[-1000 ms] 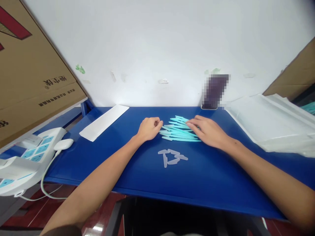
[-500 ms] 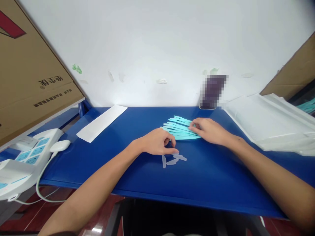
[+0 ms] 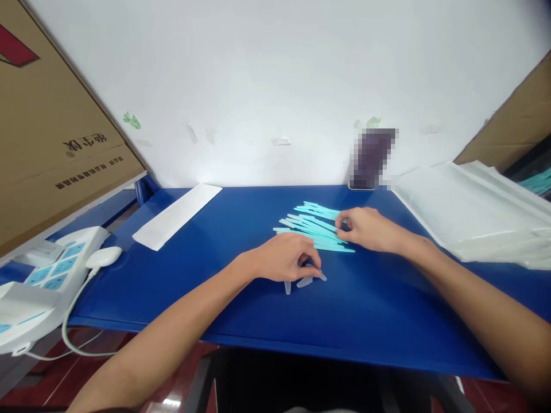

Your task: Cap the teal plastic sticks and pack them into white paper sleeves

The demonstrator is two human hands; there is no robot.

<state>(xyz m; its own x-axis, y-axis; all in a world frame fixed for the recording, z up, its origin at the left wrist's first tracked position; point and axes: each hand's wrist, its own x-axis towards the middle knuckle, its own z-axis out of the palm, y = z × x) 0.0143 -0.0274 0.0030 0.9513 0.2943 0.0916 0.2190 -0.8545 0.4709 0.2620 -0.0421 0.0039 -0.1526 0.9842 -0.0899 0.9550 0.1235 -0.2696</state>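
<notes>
Several slim turquoise eyebrow razors [image 3: 316, 226] lie fanned out in a loose pile on the blue table [image 3: 379, 310]. My right hand [image 3: 365, 228] is at the pile's right side, thumb and forefinger pinched on the end of one razor. In front of the pile, my left hand [image 3: 290, 258] is curled, its thumb and forefinger closing on a small translucent blade cap [image 3: 323, 277]. Below that palm lie a second translucent cap [image 3: 305, 282] and a third cap [image 3: 288, 288], both partly covered by the hand.
A white paper strip [image 3: 176, 217] lies at the back left. White plastic bags [image 3: 469, 212] are stacked on the right. A phone-like pixelated object [image 3: 372, 158] leans on the wall. On the left are a power strip [image 3: 64, 269] with a white cable and a large cardboard box [image 3: 55, 109].
My left hand has moved slightly right and toward me, its fingers closing over the caps. My right thumb and finger have pinched together, and the razors have spread apart.
</notes>
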